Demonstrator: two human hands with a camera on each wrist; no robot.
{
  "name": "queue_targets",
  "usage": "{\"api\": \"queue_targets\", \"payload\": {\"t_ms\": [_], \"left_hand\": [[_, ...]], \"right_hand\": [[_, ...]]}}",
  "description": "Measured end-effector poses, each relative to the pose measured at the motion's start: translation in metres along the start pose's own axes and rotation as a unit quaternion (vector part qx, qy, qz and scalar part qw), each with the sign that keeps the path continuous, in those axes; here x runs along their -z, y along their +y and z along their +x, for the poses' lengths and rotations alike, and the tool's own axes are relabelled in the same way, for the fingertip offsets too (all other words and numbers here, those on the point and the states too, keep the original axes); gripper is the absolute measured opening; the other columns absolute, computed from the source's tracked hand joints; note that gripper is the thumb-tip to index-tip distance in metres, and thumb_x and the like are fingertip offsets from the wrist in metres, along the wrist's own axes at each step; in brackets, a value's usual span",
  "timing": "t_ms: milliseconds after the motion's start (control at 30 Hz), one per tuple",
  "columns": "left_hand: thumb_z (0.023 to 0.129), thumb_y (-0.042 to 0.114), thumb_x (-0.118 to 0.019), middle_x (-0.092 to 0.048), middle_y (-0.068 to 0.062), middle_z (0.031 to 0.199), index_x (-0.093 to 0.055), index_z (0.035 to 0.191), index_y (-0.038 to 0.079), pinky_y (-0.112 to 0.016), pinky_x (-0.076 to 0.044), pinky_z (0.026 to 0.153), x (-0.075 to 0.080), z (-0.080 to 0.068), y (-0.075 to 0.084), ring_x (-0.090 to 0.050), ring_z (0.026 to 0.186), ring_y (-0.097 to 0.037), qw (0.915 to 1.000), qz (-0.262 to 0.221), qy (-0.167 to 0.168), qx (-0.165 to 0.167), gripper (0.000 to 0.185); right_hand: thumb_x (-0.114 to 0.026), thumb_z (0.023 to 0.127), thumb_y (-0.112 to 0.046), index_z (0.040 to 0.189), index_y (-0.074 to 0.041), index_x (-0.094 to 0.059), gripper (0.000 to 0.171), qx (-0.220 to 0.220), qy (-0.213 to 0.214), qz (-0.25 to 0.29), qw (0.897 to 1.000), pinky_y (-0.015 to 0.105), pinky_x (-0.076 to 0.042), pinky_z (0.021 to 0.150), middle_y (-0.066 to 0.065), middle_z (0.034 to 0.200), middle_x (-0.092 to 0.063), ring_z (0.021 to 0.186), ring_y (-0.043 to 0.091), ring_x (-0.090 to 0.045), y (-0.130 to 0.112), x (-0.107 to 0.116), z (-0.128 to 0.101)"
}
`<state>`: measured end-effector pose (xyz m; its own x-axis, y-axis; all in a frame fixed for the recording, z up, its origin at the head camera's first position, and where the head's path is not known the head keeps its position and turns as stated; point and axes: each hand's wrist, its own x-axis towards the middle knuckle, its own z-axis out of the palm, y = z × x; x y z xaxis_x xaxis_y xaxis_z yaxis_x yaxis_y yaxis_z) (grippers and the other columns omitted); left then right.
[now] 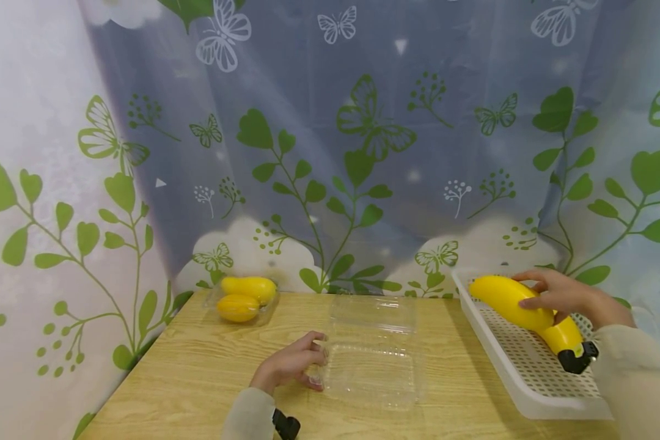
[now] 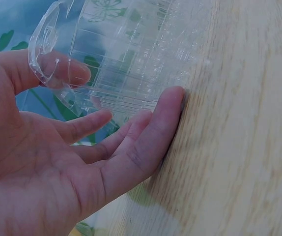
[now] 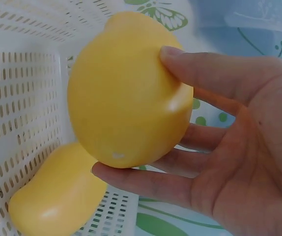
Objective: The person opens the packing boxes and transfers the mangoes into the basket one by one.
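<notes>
Right hand is gripping a yellow mango, fingers curled over the top and thumb under it, holding it just above the white perforated basket. A second mango is lying in the basket right below it. Left hand is resting at the left edge of the open clear clamshell box, fingers relaxed and nearly straight, thumb touching the box corner, not pinching that I can tell. The box is sitting left of the basket on the wooden surface, lid folded back. A filled box with two mangoes is sitting far left of the basket, at the back. My read: keep the grip wrapped and light on the skin, and keep the left hand steadying the box edge so the thin plastic isn't sliding.
</notes>
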<state>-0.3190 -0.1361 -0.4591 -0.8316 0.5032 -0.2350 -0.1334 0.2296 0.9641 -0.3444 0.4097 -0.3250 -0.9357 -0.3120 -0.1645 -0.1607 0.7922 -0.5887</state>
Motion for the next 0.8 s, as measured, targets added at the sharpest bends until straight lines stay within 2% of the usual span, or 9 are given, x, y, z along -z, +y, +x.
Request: {"api": "queue_targets", "payload": {"t_ms": [233, 533, 633, 800], "left_hand": [[0.099, 0.009, -0.056, -0.038, -0.029, 0.144, -0.025, 0.156, 0.000, -0.045, -0.067, 0.077, 0.001, 0.000, -0.002, -0.054, 0.120, -0.033, 1.0000, -0.004, 0.001, 0.000, 0.064], [0.099, 0.009, -0.056, -0.040, -0.030, 0.144, -0.026, 0.155, 0.000, -0.045, -0.067, 0.077, 0.000, -0.002, -0.001, -0.053, 0.123, -0.034, 1.0000, -0.004, 0.001, -0.004, 0.064], [0.099, 0.009, -0.056, -0.040, -0.031, 0.145, -0.027, 0.155, -0.001, -0.045, -0.067, 0.077, -0.001, -0.002, 0.000, -0.052, 0.124, -0.034, 1.0000, -0.006, 0.002, -0.004, 0.063], [0.099, 0.009, -0.056, -0.040, -0.031, 0.146, -0.027, 0.154, -0.001, -0.045, -0.067, 0.077, -0.001, -0.002, 0.001, -0.051, 0.127, -0.034, 1.0000, -0.004, 0.002, -0.006, 0.063]], "right_hand": [[-0.069, 0.099, -0.023, 0.153, 0.012, -0.025, 0.078, -0.013, 0.004, -0.020, 1.000, 0.046, -0.067, 0.067, 0.050, 0.136, -0.045, 0.096, 0.030, -0.071, 0.004, -0.001, 0.004], [-0.069, 0.099, -0.029, 0.153, 0.012, -0.023, 0.082, -0.046, -0.021, -0.019, 0.999, 0.051, -0.066, 0.071, 0.056, 0.142, -0.028, 0.114, 0.058, -0.060, 0.013, -0.004, 0.009], [-0.068, 0.100, -0.030, 0.154, 0.012, -0.023, 0.082, -0.050, -0.025, -0.016, 0.998, 0.051, -0.066, 0.071, 0.057, 0.144, -0.024, 0.116, 0.060, -0.058, 0.018, -0.007, 0.011], [-0.069, 0.099, -0.032, 0.154, 0.011, -0.023, 0.084, -0.070, -0.032, 0.001, 0.997, 0.053, -0.066, 0.073, 0.054, 0.145, -0.025, 0.117, 0.058, -0.058, 0.028, -0.012, 0.017]]}}
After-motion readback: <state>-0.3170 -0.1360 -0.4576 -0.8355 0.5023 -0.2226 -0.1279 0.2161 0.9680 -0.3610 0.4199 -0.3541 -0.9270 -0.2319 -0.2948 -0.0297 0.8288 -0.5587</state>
